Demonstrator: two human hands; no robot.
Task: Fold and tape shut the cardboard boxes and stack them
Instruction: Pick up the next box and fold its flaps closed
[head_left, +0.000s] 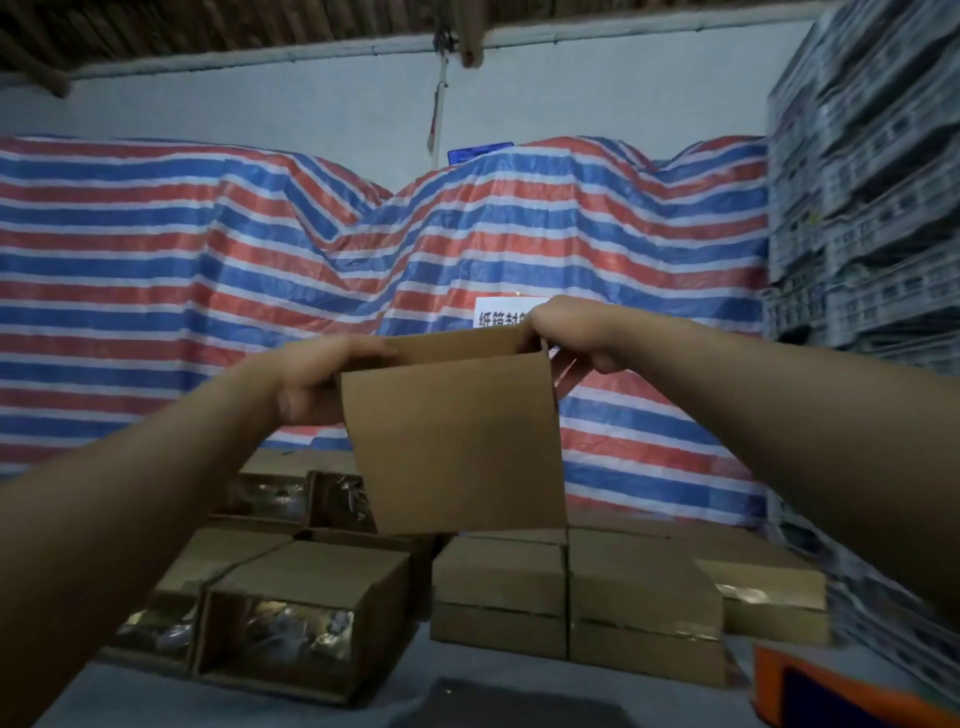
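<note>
Single head view, wide-angle, facing forward over raised forearms, close; striped tarp (208, 249) fills background.

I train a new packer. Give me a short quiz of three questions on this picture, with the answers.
1. True or false: both hands grip the raised cardboard box.
2. The open boxes with shiny contents lie: A) lower left, B) lower right, C) on the crates.
3. What hangs behind the hands?

Key
1. True: left hand and right hand hold its top corners.
2. A: open boxes; closed boxes sit to their right.
3. A striped tarpaulin.
</note>
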